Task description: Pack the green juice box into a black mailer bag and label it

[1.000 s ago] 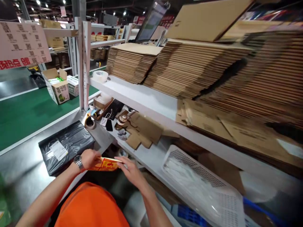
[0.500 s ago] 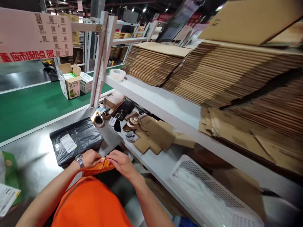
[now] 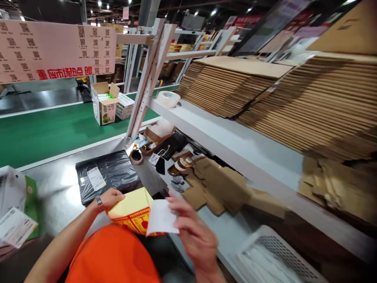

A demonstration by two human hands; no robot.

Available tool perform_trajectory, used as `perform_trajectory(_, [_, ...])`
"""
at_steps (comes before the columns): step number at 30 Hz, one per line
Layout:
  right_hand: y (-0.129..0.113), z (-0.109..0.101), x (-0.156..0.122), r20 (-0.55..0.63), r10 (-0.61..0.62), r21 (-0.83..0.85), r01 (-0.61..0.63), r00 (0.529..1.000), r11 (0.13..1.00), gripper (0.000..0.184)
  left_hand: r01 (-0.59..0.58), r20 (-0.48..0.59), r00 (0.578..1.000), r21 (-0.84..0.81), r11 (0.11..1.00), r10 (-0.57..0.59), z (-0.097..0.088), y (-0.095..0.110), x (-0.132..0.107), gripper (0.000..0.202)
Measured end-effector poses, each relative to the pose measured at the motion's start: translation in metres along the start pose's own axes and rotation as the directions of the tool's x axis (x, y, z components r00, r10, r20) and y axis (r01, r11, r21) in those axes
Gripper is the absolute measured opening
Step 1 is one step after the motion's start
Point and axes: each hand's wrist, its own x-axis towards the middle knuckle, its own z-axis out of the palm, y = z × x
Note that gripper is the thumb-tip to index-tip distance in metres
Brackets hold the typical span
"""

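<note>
My left hand (image 3: 111, 199), a metal watch on its wrist, grips the left end of a red-and-yellow printed packet (image 3: 134, 206) in front of my orange top. The packet's upper face is pale yellow. A white paper piece (image 3: 161, 217) stands at its right end; whether it is attached I cannot tell. Slightly blurred, my right hand (image 3: 196, 232) pinches the white piece's right edge between thumb and fingers. Just beyond my left hand, a black plastic-wrapped parcel (image 3: 118, 173) with a white label (image 3: 96, 179) lies on the metal table (image 3: 63, 177).
A green conveyor (image 3: 53, 131) carries an open carton (image 3: 104, 108). On the right, a white shelf (image 3: 224, 133) holds cardboard stacks (image 3: 229, 84) and a tape roll (image 3: 167, 98). Below are cardboard pieces (image 3: 218, 182), a keyboard (image 3: 173, 143) and a white basket (image 3: 279, 243). A green-and-white package (image 3: 31, 200) lies left.
The packet has turned so its pale yellow face shows, and the white paper piece has come into sight. My right hand has moved right and nearer; the view has swung left.
</note>
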Motion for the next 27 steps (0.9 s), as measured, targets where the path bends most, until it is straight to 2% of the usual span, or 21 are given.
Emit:
perform_trajectory(1, [0.001,-0.005,0.006,-0.149,0.03,0.081,-0.018,0.988,0.997,0.022,0.006,-0.032,0.999,0.0,1.0,-0.006,-0.003,-0.005,-0.003,0.069])
perform_trajectory(3, [0.017,-0.005,0.022,-0.386,0.124,0.196,-0.05,0.914,0.979,0.018,0.013,-0.093,0.996,0.015,1.0,-0.012,-0.01,-0.014,-0.014,0.068])
perform_trajectory(5, [0.051,0.011,0.042,-0.476,0.257,0.264,-0.142,0.841,0.954,0.019,0.004,-0.134,0.991,0.058,0.998,0.003,-0.016,-0.021,-0.032,0.07])
perform_trajectory(7, [0.097,0.045,0.062,-0.445,0.421,0.32,-0.299,0.791,0.899,0.032,0.001,-0.188,0.982,0.103,0.995,0.019,-0.02,-0.03,-0.055,0.074])
perform_trajectory(9, [0.145,0.09,0.076,-0.296,0.608,0.362,-0.502,0.737,0.785,0.043,0.009,-0.256,0.966,0.124,0.992,0.023,-0.022,-0.04,-0.079,0.074])
perform_trajectory(11, [0.185,0.137,0.085,-0.149,0.682,0.241,-0.643,0.716,0.727,0.047,0.024,-0.332,0.943,0.1,0.995,0.011,-0.02,-0.051,-0.102,0.074])
perform_trajectory(14, [0.225,0.186,0.086,-0.06,0.698,-0.024,-0.7,0.713,0.713,0.037,0.03,-0.439,0.898,0.052,0.998,-0.004,-0.015,-0.063,-0.13,0.074])
perform_trajectory(16, [0.239,0.2,0.083,-0.024,0.696,-0.143,-0.691,0.718,0.709,0.028,0.031,-0.491,0.871,0.023,0.999,-0.015,-0.012,-0.068,-0.145,0.074])
perform_trajectory(20, [0.254,0.193,0.075,0.021,0.688,-0.398,-0.625,0.725,0.671,0.029,0.029,-0.549,0.835,-0.025,0.999,-0.038,-0.008,-0.074,-0.166,0.074])
perform_trajectory(23, [0.262,0.179,0.075,-0.012,0.694,-0.534,-0.591,0.72,0.604,0.043,0.01,-0.578,0.816,-0.026,1.0,-0.023,-0.008,-0.081,-0.173,0.076])
perform_trajectory(25, [0.268,0.177,0.077,-0.061,0.647,-0.624,-0.535,0.76,0.57,0.059,-0.013,-0.593,0.805,-0.024,1.0,-0.003,-0.01,-0.087,-0.176,0.076])
perform_trajectory(27, [0.272,0.184,0.078,-0.022,0.554,-0.705,-0.406,0.832,0.582,0.066,-0.031,-0.599,0.8,-0.017,0.999,0.015,-0.014,-0.092,-0.177,0.076])
